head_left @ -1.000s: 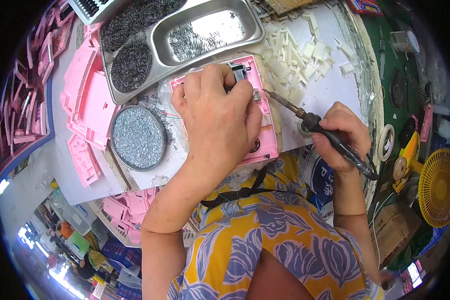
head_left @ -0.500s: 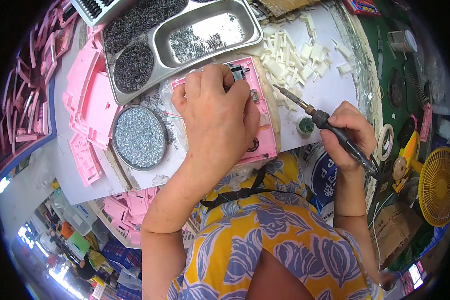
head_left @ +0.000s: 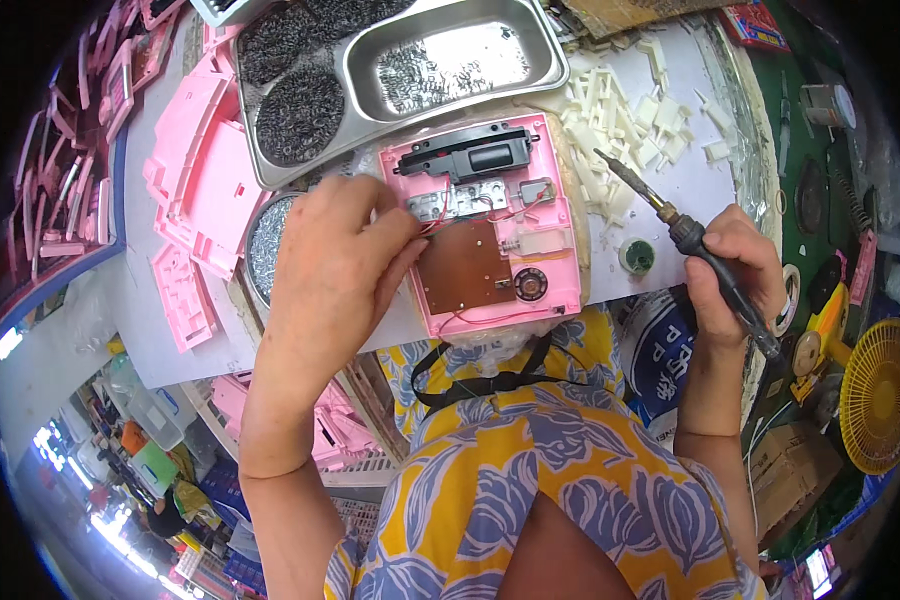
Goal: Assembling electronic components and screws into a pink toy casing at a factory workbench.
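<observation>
A pink plastic housing (head_left: 560, 285) lies face down with its inside showing, just ahead of my body. It holds a black plastic mechanism (head_left: 465, 155), a metal plate (head_left: 480, 198), a brown circuit board (head_left: 462, 265) and a small round speaker (head_left: 531, 284). At its left edge, my left hand (head_left: 335, 265) is closed, thumb and fingertips pinched at a thin red wire (head_left: 436, 224) beside the board. My right hand (head_left: 735, 275) grips a soldering iron (head_left: 685, 232) to the right of the housing, its tip pointing up and left, apart from the housing.
A metal tray (head_left: 555, 70) of small dark springs stands behind the housing. Partly behind my left hand sits a round dish (head_left: 268, 245) of small metal pieces. Pink shells (head_left: 210, 190) lie left, white plastic parts (head_left: 610, 130) and a small green-filled jar (head_left: 636, 257) right. A yellow fan (head_left: 875, 395) stands far right.
My left hand has moved left and down off the housing's middle to its left edge, uncovering the parts inside. The soldering iron stays in my right hand. The whole view has shifted slightly.
</observation>
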The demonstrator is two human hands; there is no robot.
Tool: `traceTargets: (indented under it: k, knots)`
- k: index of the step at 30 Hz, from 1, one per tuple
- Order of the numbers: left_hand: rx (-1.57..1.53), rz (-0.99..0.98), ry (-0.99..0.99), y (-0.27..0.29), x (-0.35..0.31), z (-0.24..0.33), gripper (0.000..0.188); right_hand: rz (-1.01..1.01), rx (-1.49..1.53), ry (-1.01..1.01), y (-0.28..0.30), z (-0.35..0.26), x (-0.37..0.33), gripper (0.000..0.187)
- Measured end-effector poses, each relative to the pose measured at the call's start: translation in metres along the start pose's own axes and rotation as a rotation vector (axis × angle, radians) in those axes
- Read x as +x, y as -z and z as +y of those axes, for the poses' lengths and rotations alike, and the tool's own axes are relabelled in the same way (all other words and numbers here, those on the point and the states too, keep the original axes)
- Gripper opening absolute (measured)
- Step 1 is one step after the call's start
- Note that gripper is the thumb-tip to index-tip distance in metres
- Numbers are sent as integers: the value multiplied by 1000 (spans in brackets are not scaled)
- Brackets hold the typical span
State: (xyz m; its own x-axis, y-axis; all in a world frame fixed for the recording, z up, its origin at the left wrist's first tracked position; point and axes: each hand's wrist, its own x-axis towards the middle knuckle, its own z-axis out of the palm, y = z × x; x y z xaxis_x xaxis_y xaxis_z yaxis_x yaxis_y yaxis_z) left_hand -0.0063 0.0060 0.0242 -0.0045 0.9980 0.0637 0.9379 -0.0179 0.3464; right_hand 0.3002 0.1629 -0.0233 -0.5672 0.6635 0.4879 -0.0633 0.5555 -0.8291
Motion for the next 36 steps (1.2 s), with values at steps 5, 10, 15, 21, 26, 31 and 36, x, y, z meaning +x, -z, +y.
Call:
traceTargets:
  k: [5,10,15,21,26,31,36]
  knots:
    - [-411,196,91,-19,5,3,11,22,71,-6,-16,-7,11,28]
    - [-627,373,220,-41,6,13,7,120,149,-286,-40,-20,13,34]
    - [-1034,254,490,-52,9,22,12,-116,167,-335,-75,-21,45,41]
    - [-1136,247,515,-45,13,29,15,-120,254,-235,-107,-15,61,50]
    - [-1122,274,461,-50,13,28,12,-98,244,-210,-116,-16,64,51]
    - [-1165,269,470,-50,14,26,9,-79,208,-188,-117,-15,62,51]
    - [-1278,263,517,-44,12,28,9,-45,248,-248,-120,-13,56,51]
